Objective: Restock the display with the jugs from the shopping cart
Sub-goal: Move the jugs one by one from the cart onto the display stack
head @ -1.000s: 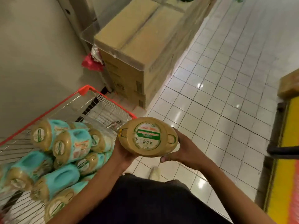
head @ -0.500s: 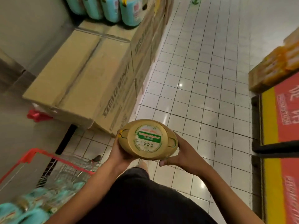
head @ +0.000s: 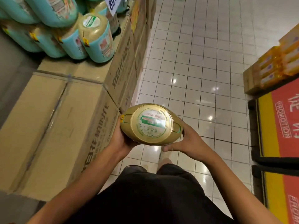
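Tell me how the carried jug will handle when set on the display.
Probably heavy for its size: the left hand and right hand both grip the jug from its sides. Likely stiff, as it shows no dent under the grip. Its rounded body may roll if laid sideways.

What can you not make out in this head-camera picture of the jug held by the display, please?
Head view:
held jug: only its gold end shows; the body is hidden behind it, the label print blurred.
left hand and right hand: fingertips hidden under the jug.
stacked jugs: upper ones cut off by the top edge.
price sign: partly cut off by the top edge.
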Demonstrator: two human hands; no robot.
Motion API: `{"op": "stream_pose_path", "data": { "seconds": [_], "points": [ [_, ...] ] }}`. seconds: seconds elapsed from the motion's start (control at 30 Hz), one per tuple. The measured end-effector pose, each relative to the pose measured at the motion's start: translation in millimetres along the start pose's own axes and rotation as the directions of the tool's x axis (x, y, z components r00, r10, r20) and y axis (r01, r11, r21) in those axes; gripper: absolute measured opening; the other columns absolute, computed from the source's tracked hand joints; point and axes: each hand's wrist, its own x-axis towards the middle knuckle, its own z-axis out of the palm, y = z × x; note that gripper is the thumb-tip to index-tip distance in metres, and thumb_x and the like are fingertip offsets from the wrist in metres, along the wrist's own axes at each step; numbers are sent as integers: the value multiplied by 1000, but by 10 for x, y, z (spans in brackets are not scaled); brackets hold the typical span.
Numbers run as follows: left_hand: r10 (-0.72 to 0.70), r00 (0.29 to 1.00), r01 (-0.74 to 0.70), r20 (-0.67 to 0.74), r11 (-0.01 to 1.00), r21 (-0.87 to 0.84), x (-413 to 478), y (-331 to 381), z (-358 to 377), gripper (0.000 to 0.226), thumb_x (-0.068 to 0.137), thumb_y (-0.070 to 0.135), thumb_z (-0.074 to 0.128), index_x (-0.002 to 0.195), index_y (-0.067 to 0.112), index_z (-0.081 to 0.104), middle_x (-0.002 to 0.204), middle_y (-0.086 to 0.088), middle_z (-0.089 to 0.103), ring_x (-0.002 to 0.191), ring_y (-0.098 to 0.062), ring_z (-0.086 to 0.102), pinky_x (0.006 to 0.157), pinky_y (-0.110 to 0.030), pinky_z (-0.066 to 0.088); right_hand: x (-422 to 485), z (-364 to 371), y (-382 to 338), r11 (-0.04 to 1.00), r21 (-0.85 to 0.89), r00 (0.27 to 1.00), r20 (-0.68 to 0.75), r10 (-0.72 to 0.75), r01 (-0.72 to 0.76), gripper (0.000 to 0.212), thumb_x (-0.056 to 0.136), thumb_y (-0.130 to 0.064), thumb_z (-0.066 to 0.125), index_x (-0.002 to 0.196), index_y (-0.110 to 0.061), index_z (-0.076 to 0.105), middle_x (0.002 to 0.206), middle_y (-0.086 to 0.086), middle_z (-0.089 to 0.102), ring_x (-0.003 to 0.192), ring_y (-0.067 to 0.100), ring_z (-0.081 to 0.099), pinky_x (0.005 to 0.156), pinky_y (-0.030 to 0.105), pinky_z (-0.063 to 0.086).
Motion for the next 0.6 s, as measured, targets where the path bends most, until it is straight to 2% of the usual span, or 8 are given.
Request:
{"op": "stream_pose_path", "data": {
  "seconds": [0.07,0.1,0.17,0.27,0.33,0.43,0.53,0.6],
  "points": [
    [18,999,-19,-26,1000,-21,260,166,150,63,102,61,38,135,17,68,134,-17,69,111,-34,71,80,-49,60,376,-269,-29,1000,9,999,50,-17,16,92,66,-46,96,143,-58,47,143,-20,60,133,2,56,104,17,43],
    [33,998,-35,-44,998,-42,380,245,222,62,103,60,37,137,17,66,135,-17,68,115,-36,69,81,-50,60,575,-411,-49,999,17,997,74,-31,30,91,67,-43,97,143,-56,49,142,-17,61,134,5,57,106,21,44],
    [62,994,-70,-90,995,-78,576,428,369,60,106,58,34,137,18,66,134,-16,68,120,-39,67,83,-52,59,1003,-696,-115,997,27,989,132,-69,66,90,66,-41,97,144,-49,52,143,-11,62,136,12,57,114,38,43],
    [139,980,-154,-140,983,-99,780,721,547,59,107,57,32,132,20,70,130,-15,71,113,-34,72,79,-48,60,1644,-1058,-268,992,42,962,244,-124,117,89,65,-46,98,143,-37,55,140,-4,63,136,20,57,118,52,41],
    [208,966,-225,-154,969,-103,871,942,625,59,107,57,31,128,20,72,129,-14,72,110,-30,73,77,-45,61,2070,-1228,-443,985,52,936,307,-170,162,88,65,-51,97,141,-36,56,137,-3,63,136,23,56,117,52,41],
    [276,943,-300,-187,947,-116,984,1304,714,63,109,58,27,141,17,62,133,-13,69,112,-29,72,80,-45,60,2708,-1379,-743,972,85,880,414,-234,218,88,67,-47,97,143,-32,54,138,-5,62,138,26,54,119,51,39],
    [360,895,-407,-265,901,-150,1053,1626,678,64,111,57,24,143,9,52,107,-7,77,84,-18,76,75,-42,61,3307,-1348,-1053,958,138,810,513,-286,250,92,70,-42,96,147,-25,50,145,-3,59,143,26,50,121,46,38],
    [397,863,-458,-312,876,-151,1086,1862,652,66,109,60,25,147,12,52,109,-4,76,85,-16,75,76,-43,62,3687,-1270,-1237,950,163,761,568,-312,267,95,73,-40,95,151,-20,46,148,2,57,145,25,48,123,45,37]
  ]
}}
